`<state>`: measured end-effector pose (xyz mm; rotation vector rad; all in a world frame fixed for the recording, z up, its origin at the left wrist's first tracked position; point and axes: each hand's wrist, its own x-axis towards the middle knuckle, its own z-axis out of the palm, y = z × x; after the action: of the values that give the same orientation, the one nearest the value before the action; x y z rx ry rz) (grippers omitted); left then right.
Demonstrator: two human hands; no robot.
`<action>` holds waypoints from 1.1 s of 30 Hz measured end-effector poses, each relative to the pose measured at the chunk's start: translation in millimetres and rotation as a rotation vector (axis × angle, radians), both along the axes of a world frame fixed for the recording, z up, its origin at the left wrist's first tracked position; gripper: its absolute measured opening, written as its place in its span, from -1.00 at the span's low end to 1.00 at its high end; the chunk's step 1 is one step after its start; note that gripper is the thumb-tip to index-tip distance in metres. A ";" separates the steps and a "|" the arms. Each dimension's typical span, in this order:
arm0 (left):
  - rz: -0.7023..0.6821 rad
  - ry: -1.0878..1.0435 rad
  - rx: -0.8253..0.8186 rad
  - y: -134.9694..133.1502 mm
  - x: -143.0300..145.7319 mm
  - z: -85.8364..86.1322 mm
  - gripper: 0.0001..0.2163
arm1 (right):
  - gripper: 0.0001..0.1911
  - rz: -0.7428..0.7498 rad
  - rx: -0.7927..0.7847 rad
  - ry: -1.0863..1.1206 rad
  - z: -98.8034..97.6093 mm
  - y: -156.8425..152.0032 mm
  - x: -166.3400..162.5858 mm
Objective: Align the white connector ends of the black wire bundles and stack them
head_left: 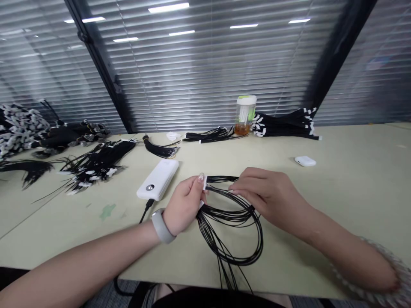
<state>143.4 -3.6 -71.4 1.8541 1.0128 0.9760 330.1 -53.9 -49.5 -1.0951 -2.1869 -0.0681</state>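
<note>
A loop of thin black wires (236, 233) lies on the pale table (353, 184) in front of me. My left hand (184, 205), with a grey band on the wrist, is closed round the wires' white-tagged end. My right hand (266, 192) rests on the top of the loop with its fingers pinched on the strands. The loose ends of the wires hang over the near table edge.
A white power bank (158, 179) with a black cable lies left of my hands. Bundles of black wires (93, 164) cover the left side, more bundles (285, 124) lie at the back. A jar with a green lid (245, 114) and a small white case (305, 161) stand beyond.
</note>
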 end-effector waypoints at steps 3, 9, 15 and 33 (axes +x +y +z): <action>-0.006 0.009 0.007 0.4 -0.1 -0.8 -0.62 | -0.80 0.014 0.009 0.010 0.0 -0.3 0.4; -0.004 0.018 0.025 2.7 0.9 -2.6 -0.61 | -0.82 0.025 0.021 0.014 -0.1 0.8 1.2; -0.047 0.059 0.045 -0.1 0.6 -2.0 -0.61 | -0.86 -0.102 -0.099 0.049 -5.0 -0.5 -5.8; -0.097 0.181 0.030 -5.1 2.6 -0.3 -0.60 | -0.77 -0.117 0.004 -0.093 -21.5 0.7 -17.0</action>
<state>146.0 -8.7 -71.7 2.0257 1.0080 0.7813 313.1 -53.2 -71.0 -1.2392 -2.2012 -0.1786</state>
